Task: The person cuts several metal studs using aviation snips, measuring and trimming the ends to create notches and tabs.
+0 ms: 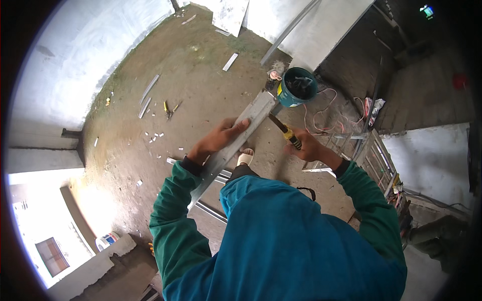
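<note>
Blue cloth of a shirt (301,236) is seen nearest, with green sleeves (173,220) spread to its left and right. Ahead of it, a long metal strip (222,156) is held above the floor (201,95). Its long side is slanted from near left to far right. It is gripped by the left hand (221,138), with the thumb laid on top, so that hand is the nearer one to it. On its right side, a yellow and black tool (289,136) is gripped in the right hand (308,145). The two hands are set apart. The tool's dark end is pointed far and left, just beside the strip's far part; whether they touch cannot be told. Past that end, a green bucket (287,98) is seen. Farther off, a small white piece (230,62) is left lying on the floor.
</note>
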The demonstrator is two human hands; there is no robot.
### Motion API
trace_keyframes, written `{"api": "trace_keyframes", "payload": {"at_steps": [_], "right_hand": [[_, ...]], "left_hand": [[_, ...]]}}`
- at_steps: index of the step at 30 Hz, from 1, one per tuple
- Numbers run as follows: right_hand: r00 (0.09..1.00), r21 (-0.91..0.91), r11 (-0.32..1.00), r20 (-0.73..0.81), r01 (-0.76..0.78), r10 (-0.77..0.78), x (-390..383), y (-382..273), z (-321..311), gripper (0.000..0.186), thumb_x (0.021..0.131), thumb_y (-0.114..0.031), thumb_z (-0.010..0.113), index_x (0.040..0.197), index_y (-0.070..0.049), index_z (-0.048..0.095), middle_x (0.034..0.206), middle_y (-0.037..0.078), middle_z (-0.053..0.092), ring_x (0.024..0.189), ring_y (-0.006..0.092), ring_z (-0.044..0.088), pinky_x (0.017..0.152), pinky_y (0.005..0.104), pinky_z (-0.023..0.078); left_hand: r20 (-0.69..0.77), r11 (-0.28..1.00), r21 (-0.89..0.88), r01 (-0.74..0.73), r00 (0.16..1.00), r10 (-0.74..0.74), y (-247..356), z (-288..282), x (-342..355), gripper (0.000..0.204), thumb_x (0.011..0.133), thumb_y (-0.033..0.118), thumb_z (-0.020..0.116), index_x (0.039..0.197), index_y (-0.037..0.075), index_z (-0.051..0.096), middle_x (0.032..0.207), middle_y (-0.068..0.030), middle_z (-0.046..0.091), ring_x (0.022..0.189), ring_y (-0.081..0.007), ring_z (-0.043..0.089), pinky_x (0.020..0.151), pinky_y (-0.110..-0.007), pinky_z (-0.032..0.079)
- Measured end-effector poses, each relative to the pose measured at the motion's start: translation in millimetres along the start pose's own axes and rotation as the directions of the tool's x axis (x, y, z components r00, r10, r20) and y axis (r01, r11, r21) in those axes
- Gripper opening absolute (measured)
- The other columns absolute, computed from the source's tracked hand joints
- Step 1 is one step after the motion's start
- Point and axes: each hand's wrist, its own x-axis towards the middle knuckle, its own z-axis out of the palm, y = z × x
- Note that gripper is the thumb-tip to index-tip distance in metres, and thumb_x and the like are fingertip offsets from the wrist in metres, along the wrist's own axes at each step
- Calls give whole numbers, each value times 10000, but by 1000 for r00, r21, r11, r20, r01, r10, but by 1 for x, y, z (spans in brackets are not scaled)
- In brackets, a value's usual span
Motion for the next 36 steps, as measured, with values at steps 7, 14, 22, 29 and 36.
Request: {"api": "trace_keyframes", "payload": {"at_steps": [7, 14, 22, 29, 36], "right_hand": [[735, 2, 741, 130, -672, 666, -2, -22, 35, 313, 819, -250, 712, 964, -3, 586, 714, 163, 607, 686, 345, 624, 650, 449, 477], [947, -5, 948, -48, -317, 316, -19, 20, 36, 428, 859, -350, 691, 632, -4, 582, 583, 137, 594, 567, 285, 583, 592, 428, 460], [986, -70, 994, -151, -82, 70, -15, 30, 53, 240, 867, -236, 683, 903, -8, 615, 644, 65, 555, 615, 157, 536, 604, 361, 448], [894, 11, 903, -133, -430, 427, -83, 104, 59, 465, 823, -434, 712, 867, 26, 659, 750, 229, 655, 689, 311, 643, 662, 436, 498], [977, -141, 969, -97, -202, 189, -61, 181, 108, 295, 752, -297, 683, 687, -10, 672, 604, 186, 620, 596, 323, 640, 561, 442, 484]], "left_hand": [[-292, 417, 904, 90, 844, 450, -33, 8, 27, 411, 963, 392, 572, 1035, -11, 531, 632, -245, 607, 591, -434, 622, 519, -523, 480], [-16, 992, 34, 121, 993, -120, -31, -5, 31, 442, 978, 433, 551, 1075, 2, 538, 603, -218, 600, 565, -400, 630, 512, -493, 492], [-225, 1000, 21, 21, 974, -16, -23, -43, 38, 508, 971, 565, 508, 1103, 76, 545, 654, -99, 619, 552, -230, 636, 492, -385, 511], [-386, 978, 200, 65, 922, 18, -51, -107, 38, 429, 1030, 393, 483, 1145, -11, 566, 721, -102, 619, 578, -199, 618, 489, -340, 493], [-389, 897, 443, 1, 901, 191, -36, -86, 18, 491, 1003, 550, 453, 877, 76, 482, 549, -66, 513, 411, -168, 527, 379, -297, 421]]}}
